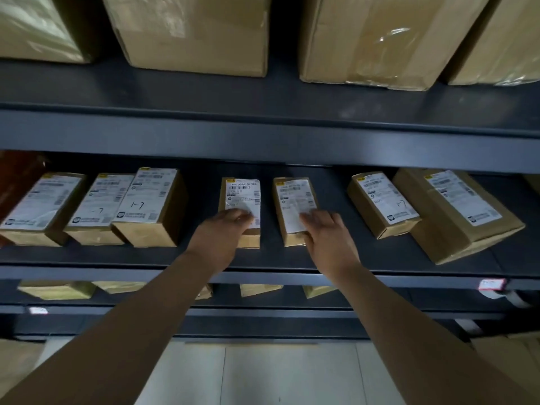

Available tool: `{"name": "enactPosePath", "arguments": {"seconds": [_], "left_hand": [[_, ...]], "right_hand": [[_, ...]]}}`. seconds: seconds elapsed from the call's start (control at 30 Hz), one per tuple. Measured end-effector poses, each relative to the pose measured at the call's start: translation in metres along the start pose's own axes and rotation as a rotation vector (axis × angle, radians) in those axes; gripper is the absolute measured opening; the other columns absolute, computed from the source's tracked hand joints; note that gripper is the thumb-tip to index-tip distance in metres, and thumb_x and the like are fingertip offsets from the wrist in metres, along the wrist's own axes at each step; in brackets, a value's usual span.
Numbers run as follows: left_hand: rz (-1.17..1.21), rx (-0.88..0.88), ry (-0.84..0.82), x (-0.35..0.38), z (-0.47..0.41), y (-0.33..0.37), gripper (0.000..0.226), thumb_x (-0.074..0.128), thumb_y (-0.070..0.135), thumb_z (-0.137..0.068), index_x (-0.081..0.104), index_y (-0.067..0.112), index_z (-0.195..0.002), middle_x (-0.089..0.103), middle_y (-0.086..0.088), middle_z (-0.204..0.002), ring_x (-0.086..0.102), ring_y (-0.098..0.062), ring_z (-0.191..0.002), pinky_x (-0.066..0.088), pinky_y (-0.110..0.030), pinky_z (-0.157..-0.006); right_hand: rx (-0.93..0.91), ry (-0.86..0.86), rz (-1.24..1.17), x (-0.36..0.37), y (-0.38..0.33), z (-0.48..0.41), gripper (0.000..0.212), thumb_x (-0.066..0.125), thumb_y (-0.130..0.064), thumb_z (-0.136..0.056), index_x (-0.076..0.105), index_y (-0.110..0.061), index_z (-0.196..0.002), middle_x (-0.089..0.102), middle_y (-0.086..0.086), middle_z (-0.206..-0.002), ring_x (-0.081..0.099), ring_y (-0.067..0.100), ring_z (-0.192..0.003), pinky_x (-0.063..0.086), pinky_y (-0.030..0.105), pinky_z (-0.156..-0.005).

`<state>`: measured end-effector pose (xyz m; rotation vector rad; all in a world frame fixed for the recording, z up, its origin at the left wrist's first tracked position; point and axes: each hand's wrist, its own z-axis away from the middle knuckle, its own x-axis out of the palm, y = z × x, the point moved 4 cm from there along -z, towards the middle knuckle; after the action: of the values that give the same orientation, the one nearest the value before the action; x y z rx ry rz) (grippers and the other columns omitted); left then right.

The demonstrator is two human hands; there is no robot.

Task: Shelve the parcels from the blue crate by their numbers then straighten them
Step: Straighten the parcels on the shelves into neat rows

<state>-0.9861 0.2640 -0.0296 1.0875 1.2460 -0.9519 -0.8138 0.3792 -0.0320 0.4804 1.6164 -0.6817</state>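
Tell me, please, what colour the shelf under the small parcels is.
Dark blue-grey; the shelf shows best in the head view, beside the parcel under the right hand.

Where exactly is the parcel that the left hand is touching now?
In the head view, the left-hand parcel lies label up near the centre of the middle shelf, just left of the parcel under the right hand, with a gap between.

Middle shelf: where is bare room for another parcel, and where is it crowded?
Bare shelf lies between the left 1-7 parcel and the parcel under the left hand, and between the parcel under the right hand and the tilted parcel. Crowded: the three leftmost parcels touch; the tilted parcel abuts the big parcel.
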Motion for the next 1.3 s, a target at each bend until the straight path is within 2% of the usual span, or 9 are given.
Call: {"name": "enactPosePath", "arguments": {"seconds": [0.13,0.27,0.5,0.7,0.87,0.93,1.03,1.17,1.3], "left_hand": [[-0.014,-0.012,-0.006,-0.005,0.014,-0.022,0.066,0.057,0.006,-0.089,0.031,0.029,-0.145,0.032,0.008,-0.15,0.036,-0.015,-0.135,0.038,-0.028,-0.105],[0.004,-0.051,-0.017,-0.006,0.023,-0.044,0.066,0.055,0.005,-0.09,0.03,0.028,-0.146,0.03,0.008,-0.152,0.035,-0.016,-0.136,0.039,-0.03,-0.107],[0.03,-0.024,-0.022,-0.005,0.024,-0.049,0.068,0.055,-0.002,-0.087,0.033,0.025,-0.145,0.033,0.004,-0.15,0.036,-0.017,-0.135,0.041,-0.033,-0.106],[0.063,-0.026,-0.026,-0.007,0.023,-0.05,0.065,0.055,-0.003,-0.087,0.036,0.025,-0.143,0.035,0.005,-0.148,0.036,-0.017,-0.135,0.041,-0.033,-0.106],[0.098,-0.076,-0.065,-0.013,0.022,-0.046,0.052,0.051,0.011,-0.094,0.037,0.021,-0.144,0.03,0.002,-0.152,0.031,-0.02,-0.138,0.036,-0.035,-0.11],[0.101,-0.099,-0.032,-0.019,0.021,-0.034,0.049,0.047,0.017,-0.096,0.037,0.016,-0.145,0.028,-0.003,-0.154,0.03,-0.024,-0.14,0.034,-0.037,-0.111],[0.097,-0.063,0.09,-0.028,0.01,0.003,0.051,0.049,0.021,-0.096,0.038,0.011,-0.144,0.034,-0.009,-0.151,0.036,-0.028,-0.137,0.03,-0.037,-0.11],[0.148,0.086,0.169,-0.035,-0.021,0.083,0.053,0.058,0.024,-0.09,0.046,0.006,-0.138,0.05,-0.014,-0.139,0.05,-0.033,-0.123,0.039,-0.04,-0.103],[0.13,0.158,0.135,-0.031,-0.056,0.164,0.055,0.047,0.034,-0.096,0.034,0.014,-0.145,0.039,-0.004,-0.147,0.043,-0.028,-0.128,0.027,-0.039,-0.105]], "right_hand": [[-0.008,0.028,0.003,0.007,-0.034,-0.006,0.04,0.055,-0.021,-0.091,0.051,-0.014,-0.13,0.051,0.011,-0.13,0.045,0.034,-0.113,0.047,0.044,-0.09],[0.026,0.038,0.057,0.012,-0.049,-0.007,0.039,0.052,-0.023,-0.091,0.05,-0.014,-0.129,0.051,0.011,-0.128,0.045,0.033,-0.11,0.045,0.042,-0.091],[0.01,0.049,0.064,0.013,-0.073,-0.005,0.039,0.06,-0.021,-0.086,0.055,-0.014,-0.124,0.056,0.012,-0.121,0.05,0.034,-0.105,0.046,0.043,-0.086],[0.0,0.024,0.096,0.011,-0.077,-0.006,0.04,0.051,-0.028,-0.093,0.048,-0.016,-0.131,0.052,0.01,-0.125,0.047,0.03,-0.111,0.042,0.042,-0.092],[-0.068,0.026,0.062,0.004,-0.071,-0.003,0.042,0.054,-0.032,-0.091,0.049,-0.016,-0.13,0.052,0.009,-0.128,0.05,0.03,-0.111,0.043,0.043,-0.091],[-0.052,0.052,0.038,-0.006,-0.056,0.002,0.047,0.053,-0.034,-0.092,0.046,-0.016,-0.134,0.049,0.008,-0.134,0.048,0.03,-0.115,0.042,0.043,-0.094],[0.026,0.074,0.046,-0.023,-0.01,0.011,0.052,0.042,-0.035,-0.097,0.034,-0.015,-0.144,0.035,0.009,-0.147,0.034,0.029,-0.131,0.03,0.042,-0.107],[0.129,0.122,0.108,-0.051,0.071,0.026,0.053,0.047,-0.028,-0.095,0.036,-0.008,-0.143,0.032,0.017,-0.15,0.024,0.034,-0.14,0.015,0.044,-0.116],[0.266,0.087,0.193,-0.073,0.148,0.045,0.058,0.047,-0.03,-0.095,0.028,-0.011,-0.146,0.022,0.015,-0.154,0.015,0.031,-0.143,0.007,0.043,-0.117]]}}
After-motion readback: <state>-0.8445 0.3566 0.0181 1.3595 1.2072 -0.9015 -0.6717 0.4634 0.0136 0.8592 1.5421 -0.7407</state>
